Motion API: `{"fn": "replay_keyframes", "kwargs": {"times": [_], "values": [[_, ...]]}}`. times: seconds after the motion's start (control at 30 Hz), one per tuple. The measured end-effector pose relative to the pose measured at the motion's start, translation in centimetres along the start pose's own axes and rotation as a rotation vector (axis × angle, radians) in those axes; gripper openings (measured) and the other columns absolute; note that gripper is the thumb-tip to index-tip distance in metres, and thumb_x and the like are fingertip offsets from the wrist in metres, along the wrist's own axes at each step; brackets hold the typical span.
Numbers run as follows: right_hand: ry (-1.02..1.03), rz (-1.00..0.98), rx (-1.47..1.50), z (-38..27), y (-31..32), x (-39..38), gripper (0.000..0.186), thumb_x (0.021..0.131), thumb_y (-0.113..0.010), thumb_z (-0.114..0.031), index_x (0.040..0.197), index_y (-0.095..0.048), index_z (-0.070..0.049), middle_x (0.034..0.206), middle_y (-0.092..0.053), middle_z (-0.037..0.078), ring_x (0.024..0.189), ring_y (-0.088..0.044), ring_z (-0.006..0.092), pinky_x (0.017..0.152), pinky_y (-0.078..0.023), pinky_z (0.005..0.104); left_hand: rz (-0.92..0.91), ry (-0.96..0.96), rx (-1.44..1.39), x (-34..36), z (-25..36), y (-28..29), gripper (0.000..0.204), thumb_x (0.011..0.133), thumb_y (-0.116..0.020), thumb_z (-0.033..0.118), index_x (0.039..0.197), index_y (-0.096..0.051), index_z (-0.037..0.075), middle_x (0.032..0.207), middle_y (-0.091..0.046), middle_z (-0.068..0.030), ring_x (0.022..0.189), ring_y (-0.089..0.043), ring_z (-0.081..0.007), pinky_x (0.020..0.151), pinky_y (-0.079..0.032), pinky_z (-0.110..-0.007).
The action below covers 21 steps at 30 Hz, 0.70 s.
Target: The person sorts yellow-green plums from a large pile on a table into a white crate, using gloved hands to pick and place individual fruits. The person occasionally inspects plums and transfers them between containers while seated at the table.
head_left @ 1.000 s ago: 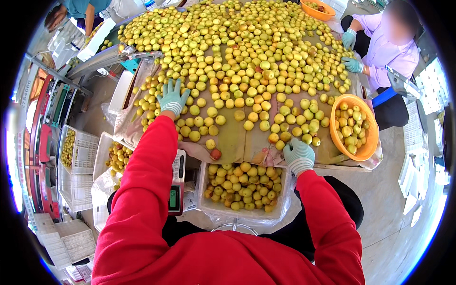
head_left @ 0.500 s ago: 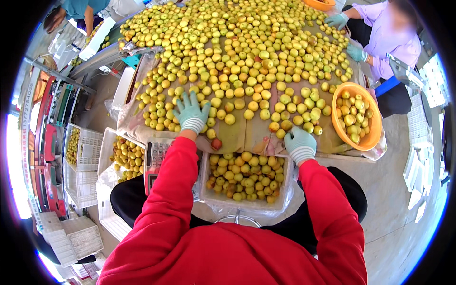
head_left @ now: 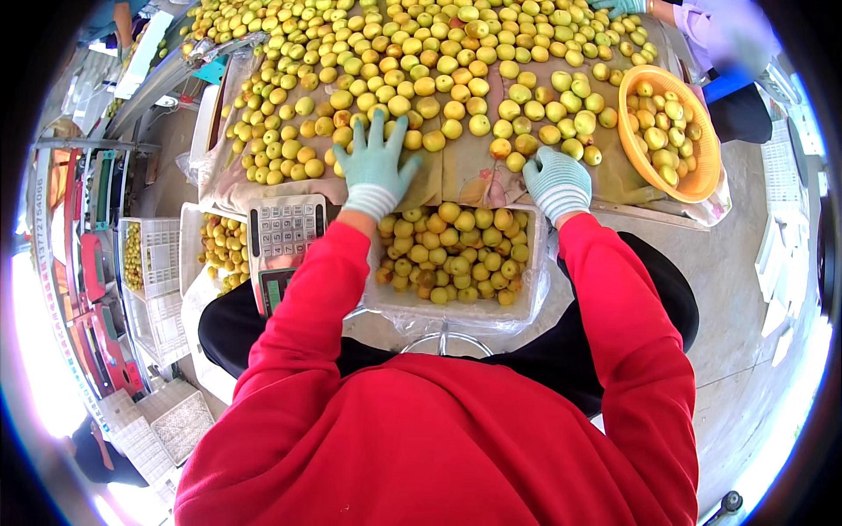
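Observation:
Small round yellow-green fruits [head_left: 412,61] cover much of a cloth-topped table [head_left: 596,188]. My left hand [head_left: 375,171], in a pale green glove with a white cuff, is open at the table's near side. Its fingers are spread and the tips reach the nearest fruits. My right hand [head_left: 559,182], gloved alike, rests on the cloth with its fingers bent together beside a few fruits; whatever is under its fingertips is hidden. Between my wrists and below the table edge stands a pale, plastic-lined crate [head_left: 532,289], heaped with the same fruits.
An orange basket [head_left: 709,171] of fruit sits on the table at right. A keypad scale [head_left: 288,230] stands left of the crate, beside another fruit-filled box [head_left: 189,237]. White crates [head_left: 167,263] are stacked farther left. A co-worker's gloved hand [head_left: 621,7] shows at far right.
The view has tilted nearer to me, so the table sits higher in it. My left hand has drawn back toward the crate. The reddish fruit near it is out of sight.

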State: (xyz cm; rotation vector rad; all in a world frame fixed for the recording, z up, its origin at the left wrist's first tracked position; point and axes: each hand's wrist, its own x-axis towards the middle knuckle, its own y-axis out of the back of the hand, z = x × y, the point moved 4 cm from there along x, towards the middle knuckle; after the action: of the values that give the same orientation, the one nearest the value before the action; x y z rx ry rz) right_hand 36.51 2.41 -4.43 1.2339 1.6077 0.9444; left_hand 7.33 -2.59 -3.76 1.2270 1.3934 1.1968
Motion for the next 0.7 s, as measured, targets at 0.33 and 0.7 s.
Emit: {"fn": "replay_keyframes", "kwargs": {"times": [0.33, 0.7], "values": [[-0.024, -0.024, -0.018, -0.5, 0.3, -0.2, 0.031, 0.092, -0.056, -0.035, 0.101, -0.073, -0.011, 0.097, -0.074, 0.016, 0.093, -0.071, 0.0368, 0.082, -0.056, 0.0491, 0.436, -0.066, -0.279, 8.8, -1.7, -0.1, 0.052, 0.094, -0.065, 0.044, 0.140, -0.058, 0.020, 0.149, -0.051, -0.0116, 0.137, -0.046, -0.0364, 0.110, -0.036, -0.060], [0.128, 0.164, 0.024, -0.4, 0.2, -0.9, 0.025, 0.093, -0.057, -0.031, 0.089, -0.069, -0.010, 0.089, -0.072, 0.017, 0.084, -0.069, 0.0390, 0.075, -0.054, 0.0517, 0.239, 0.092, -0.448, -12.5, 1.1, -4.5, 0.053, 0.079, -0.077, 0.029, 0.127, -0.061, 0.013, 0.122, -0.060, -0.0131, 0.116, -0.057, -0.0349, 0.091, -0.049, -0.051]]}}
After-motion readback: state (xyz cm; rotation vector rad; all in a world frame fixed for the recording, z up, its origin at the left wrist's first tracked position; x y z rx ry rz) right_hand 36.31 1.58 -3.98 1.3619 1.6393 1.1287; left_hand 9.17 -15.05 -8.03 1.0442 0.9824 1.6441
